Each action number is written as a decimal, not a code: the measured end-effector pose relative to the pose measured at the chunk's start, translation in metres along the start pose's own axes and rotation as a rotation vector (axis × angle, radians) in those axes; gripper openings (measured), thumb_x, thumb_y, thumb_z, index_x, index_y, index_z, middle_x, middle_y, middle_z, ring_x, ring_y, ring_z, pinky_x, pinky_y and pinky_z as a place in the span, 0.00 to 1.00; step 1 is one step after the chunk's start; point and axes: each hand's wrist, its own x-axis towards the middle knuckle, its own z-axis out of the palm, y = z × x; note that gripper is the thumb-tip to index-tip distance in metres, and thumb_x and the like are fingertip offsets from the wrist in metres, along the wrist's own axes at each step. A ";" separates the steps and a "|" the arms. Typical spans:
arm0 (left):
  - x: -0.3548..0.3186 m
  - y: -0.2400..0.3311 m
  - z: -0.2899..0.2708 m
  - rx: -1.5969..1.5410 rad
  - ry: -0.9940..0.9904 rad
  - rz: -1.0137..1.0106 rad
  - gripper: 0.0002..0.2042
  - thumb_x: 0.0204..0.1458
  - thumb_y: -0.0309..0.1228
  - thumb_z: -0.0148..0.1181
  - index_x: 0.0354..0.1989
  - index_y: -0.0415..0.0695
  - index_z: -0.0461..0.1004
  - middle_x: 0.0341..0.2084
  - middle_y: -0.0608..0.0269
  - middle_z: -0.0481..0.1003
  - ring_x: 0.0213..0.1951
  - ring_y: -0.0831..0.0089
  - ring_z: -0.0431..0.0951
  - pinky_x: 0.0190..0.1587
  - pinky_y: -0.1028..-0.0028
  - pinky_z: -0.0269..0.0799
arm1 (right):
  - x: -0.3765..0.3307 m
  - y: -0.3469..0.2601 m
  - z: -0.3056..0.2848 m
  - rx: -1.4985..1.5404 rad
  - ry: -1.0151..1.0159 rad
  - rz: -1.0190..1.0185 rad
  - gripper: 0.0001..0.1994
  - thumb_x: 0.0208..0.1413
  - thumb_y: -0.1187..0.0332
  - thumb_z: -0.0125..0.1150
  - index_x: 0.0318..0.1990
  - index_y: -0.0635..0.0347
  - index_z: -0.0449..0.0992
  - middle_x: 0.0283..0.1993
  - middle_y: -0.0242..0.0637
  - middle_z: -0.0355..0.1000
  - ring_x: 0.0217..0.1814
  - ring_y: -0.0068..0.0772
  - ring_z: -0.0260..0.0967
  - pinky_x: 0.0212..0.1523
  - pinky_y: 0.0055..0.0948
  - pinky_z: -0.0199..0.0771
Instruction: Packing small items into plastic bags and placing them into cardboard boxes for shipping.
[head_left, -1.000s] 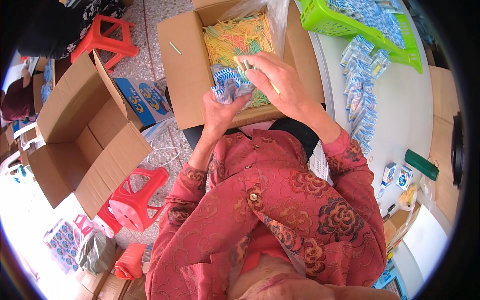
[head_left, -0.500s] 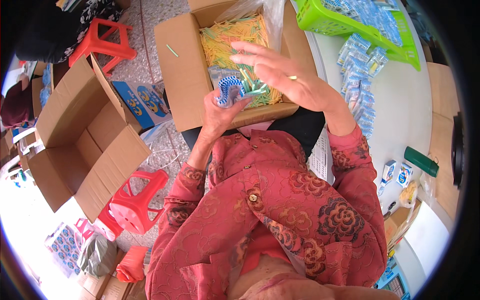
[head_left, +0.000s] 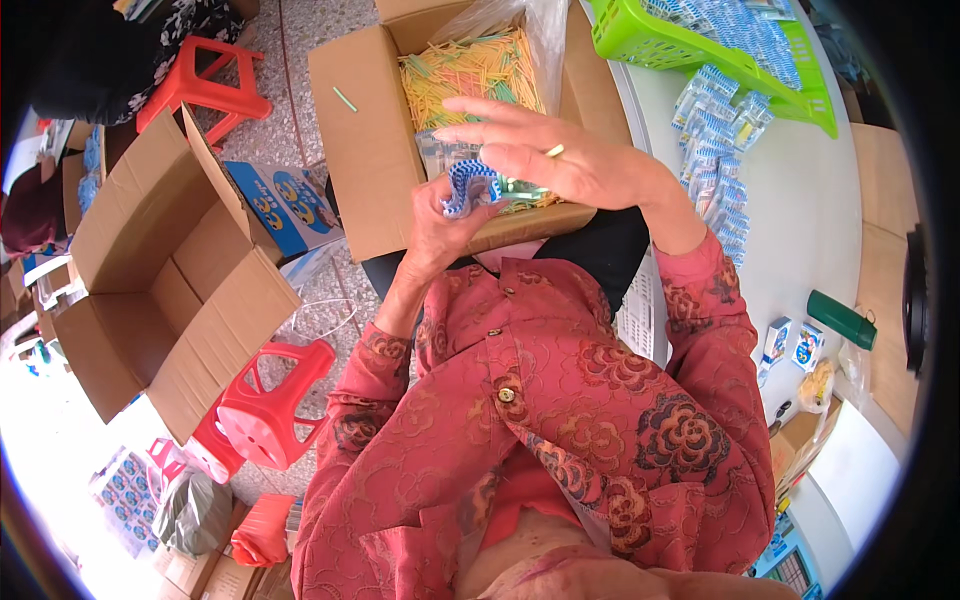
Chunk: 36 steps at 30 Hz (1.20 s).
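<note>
**Over the carton: right hand lifts off, packet bundle stays w/ the left**

Above the open cardboard box [head_left: 380, 150] on the person's lap, the left hand [head_left: 445, 225] is clamped on a small bundle of blue-and-white packets [head_left: 470, 185], fingers wrapped round its lower end. The right hand [head_left: 560, 160] hovers just over the bundle, flat, fingers spread apart, holding nothing; a ring shows on one finger. A sec ago that hand was pinching at the top of the bundle; half a sec ago it had begun to open, and it now sits higher and wider, clear of the packets or barely brushing them. Read as: one handful is gathered and squared, and the right hand is free again.

Inside the box, behind the hands, lies a heap of thin yellow and green sticks [head_left: 470, 70] in a clear plastic liner [head_left: 545, 35]; a few clear packets sit at the near end. On the white desk [head_left: 830, 230] to the right: a green basket [head_left: 700, 60] of packets, a loose row of more packets [head_left: 715, 150] along the desk edge, two small boxes [head_left: 790, 345] and a dark green tube [head_left: 842, 320]. Left, on the floor: an empty carton [head_left: 150, 290] w/ flaps open, and red stools [head_left: 265, 405].

Obstacles: the liner's loose edge hangs over the sticks, and the box's near wall sits close under both wrists.
</note>
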 end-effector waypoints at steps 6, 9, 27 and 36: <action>-0.003 0.007 -0.002 -0.099 -0.001 -0.026 0.09 0.38 0.23 0.65 0.29 0.39 0.74 0.25 0.69 0.74 0.28 0.85 0.70 0.32 0.81 0.68 | -0.003 -0.003 -0.007 0.175 -0.112 0.013 0.21 0.61 0.59 0.37 0.58 0.60 0.59 0.65 0.45 0.47 0.67 0.41 0.43 0.63 0.36 0.44; -0.003 0.010 -0.002 -0.107 -0.005 0.002 0.09 0.39 0.22 0.64 0.30 0.39 0.74 0.25 0.70 0.74 0.28 0.85 0.70 0.32 0.81 0.67 | -0.005 -0.002 0.002 0.036 -0.072 0.007 0.22 0.61 0.59 0.38 0.59 0.61 0.57 0.65 0.46 0.47 0.68 0.41 0.42 0.63 0.35 0.44; -0.005 0.011 -0.003 -0.179 0.048 -0.007 0.09 0.39 0.22 0.65 0.31 0.38 0.74 0.25 0.69 0.75 0.27 0.83 0.72 0.31 0.81 0.69 | -0.030 0.003 0.012 0.600 0.193 0.217 0.10 0.50 0.79 0.52 0.41 0.64 0.71 0.40 0.31 0.69 0.43 0.19 0.65 0.47 0.21 0.64; -0.002 0.019 0.000 -0.312 0.068 0.006 0.14 0.39 0.22 0.65 0.37 0.38 0.72 0.30 0.66 0.75 0.32 0.80 0.73 0.38 0.78 0.70 | -0.029 0.002 0.025 0.373 0.407 0.179 0.06 0.48 0.81 0.55 0.35 0.65 0.72 0.36 0.31 0.71 0.38 0.19 0.66 0.42 0.20 0.66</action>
